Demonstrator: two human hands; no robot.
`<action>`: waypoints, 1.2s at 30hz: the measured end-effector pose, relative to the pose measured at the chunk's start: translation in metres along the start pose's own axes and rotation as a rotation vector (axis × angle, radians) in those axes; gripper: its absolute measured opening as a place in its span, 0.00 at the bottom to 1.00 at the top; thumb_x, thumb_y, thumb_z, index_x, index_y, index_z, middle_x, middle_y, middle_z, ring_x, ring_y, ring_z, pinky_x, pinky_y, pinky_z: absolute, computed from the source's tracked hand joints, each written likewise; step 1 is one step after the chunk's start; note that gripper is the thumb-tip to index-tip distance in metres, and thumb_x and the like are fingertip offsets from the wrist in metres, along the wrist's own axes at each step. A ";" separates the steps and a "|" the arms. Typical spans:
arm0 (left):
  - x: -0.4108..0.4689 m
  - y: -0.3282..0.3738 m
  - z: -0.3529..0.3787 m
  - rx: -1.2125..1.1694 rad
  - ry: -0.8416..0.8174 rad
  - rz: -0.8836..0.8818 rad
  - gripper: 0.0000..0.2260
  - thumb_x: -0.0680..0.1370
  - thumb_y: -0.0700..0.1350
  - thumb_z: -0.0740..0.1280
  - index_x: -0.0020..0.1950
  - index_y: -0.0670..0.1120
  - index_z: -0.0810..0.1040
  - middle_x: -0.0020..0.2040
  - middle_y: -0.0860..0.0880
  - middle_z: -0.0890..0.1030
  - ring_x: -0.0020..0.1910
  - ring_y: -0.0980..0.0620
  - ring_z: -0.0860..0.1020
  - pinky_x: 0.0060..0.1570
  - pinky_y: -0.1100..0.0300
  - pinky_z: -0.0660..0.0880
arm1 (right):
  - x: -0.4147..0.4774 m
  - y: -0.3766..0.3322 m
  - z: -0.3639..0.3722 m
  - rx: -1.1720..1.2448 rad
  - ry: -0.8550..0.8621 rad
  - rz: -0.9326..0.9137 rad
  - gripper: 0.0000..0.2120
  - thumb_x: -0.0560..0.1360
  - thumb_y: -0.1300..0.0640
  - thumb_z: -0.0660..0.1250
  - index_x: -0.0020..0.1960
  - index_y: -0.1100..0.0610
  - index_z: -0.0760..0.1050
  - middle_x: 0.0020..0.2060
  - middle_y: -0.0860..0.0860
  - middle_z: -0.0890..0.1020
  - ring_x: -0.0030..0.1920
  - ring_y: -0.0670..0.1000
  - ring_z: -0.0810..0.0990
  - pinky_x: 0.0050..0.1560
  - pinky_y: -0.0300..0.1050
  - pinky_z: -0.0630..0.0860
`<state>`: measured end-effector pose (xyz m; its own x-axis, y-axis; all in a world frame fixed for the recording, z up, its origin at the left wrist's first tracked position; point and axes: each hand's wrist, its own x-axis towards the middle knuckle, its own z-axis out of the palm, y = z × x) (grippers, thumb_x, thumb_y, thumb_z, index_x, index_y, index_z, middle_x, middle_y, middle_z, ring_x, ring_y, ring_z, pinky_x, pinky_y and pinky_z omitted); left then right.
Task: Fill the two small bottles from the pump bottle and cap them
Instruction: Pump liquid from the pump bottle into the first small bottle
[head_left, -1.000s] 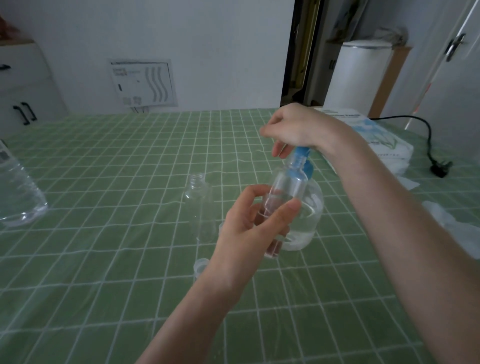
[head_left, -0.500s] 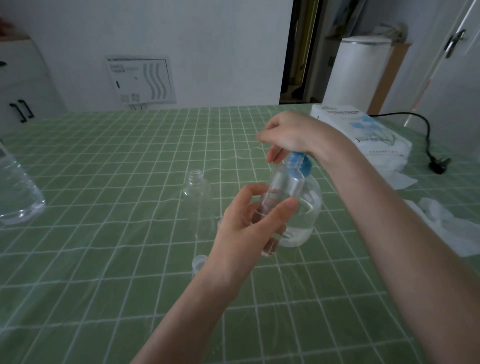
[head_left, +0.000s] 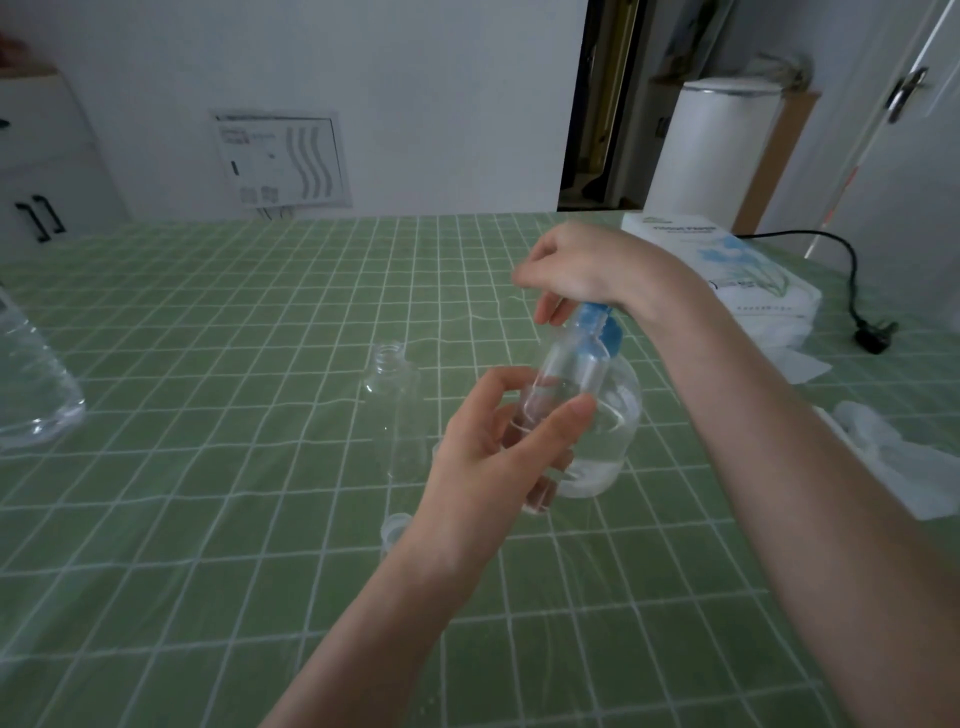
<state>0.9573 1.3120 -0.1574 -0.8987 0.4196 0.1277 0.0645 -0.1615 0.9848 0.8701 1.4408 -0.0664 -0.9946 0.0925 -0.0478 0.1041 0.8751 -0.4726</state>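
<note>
My left hand (head_left: 498, 457) grips a small clear bottle (head_left: 563, 376), tilted, with its mouth up against the blue pump head (head_left: 597, 325). The round clear pump bottle (head_left: 618, 415) stands on the green checked table just behind it, holding some liquid at the bottom. My right hand (head_left: 576, 270) rests on top of the pump head, fingers curled over it. A second small clear bottle (head_left: 395, 400), uncapped and upright, stands to the left. A small clear cap (head_left: 396, 526) lies on the table by my left wrist.
A large clear bottle (head_left: 31, 384) stands at the left edge. A tissue pack (head_left: 727, 270), crumpled white tissues (head_left: 893, 457) and a black power cord (head_left: 862, 312) lie on the right. A white bin (head_left: 711, 150) stands behind the table.
The view has shifted slightly. My right hand has pressed lower onto the pump head, while my left hand keeps the small bottle at the nozzle.
</note>
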 end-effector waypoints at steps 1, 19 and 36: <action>0.000 -0.001 0.000 0.003 -0.001 -0.005 0.13 0.68 0.55 0.69 0.49 0.52 0.77 0.42 0.45 0.83 0.36 0.55 0.78 0.31 0.67 0.73 | 0.000 0.001 0.001 -0.008 -0.012 0.011 0.18 0.78 0.51 0.61 0.61 0.63 0.75 0.52 0.59 0.83 0.54 0.58 0.82 0.62 0.53 0.74; -0.001 0.002 0.001 -0.011 -0.005 0.015 0.12 0.68 0.55 0.69 0.48 0.53 0.78 0.41 0.47 0.83 0.36 0.56 0.78 0.31 0.67 0.73 | -0.003 -0.001 -0.002 0.109 0.065 -0.046 0.18 0.78 0.55 0.61 0.61 0.66 0.75 0.39 0.54 0.85 0.51 0.60 0.83 0.58 0.53 0.76; 0.000 0.003 0.002 -0.014 0.002 0.010 0.13 0.68 0.54 0.69 0.50 0.51 0.77 0.42 0.42 0.82 0.36 0.51 0.76 0.29 0.65 0.72 | -0.002 -0.003 -0.004 0.037 0.042 -0.015 0.17 0.78 0.54 0.61 0.61 0.64 0.75 0.45 0.57 0.85 0.50 0.58 0.84 0.53 0.49 0.76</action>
<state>0.9585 1.3128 -0.1548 -0.8988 0.4163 0.1375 0.0678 -0.1780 0.9817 0.8722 1.4403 -0.0611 -0.9950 0.1000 -0.0035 0.0881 0.8587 -0.5049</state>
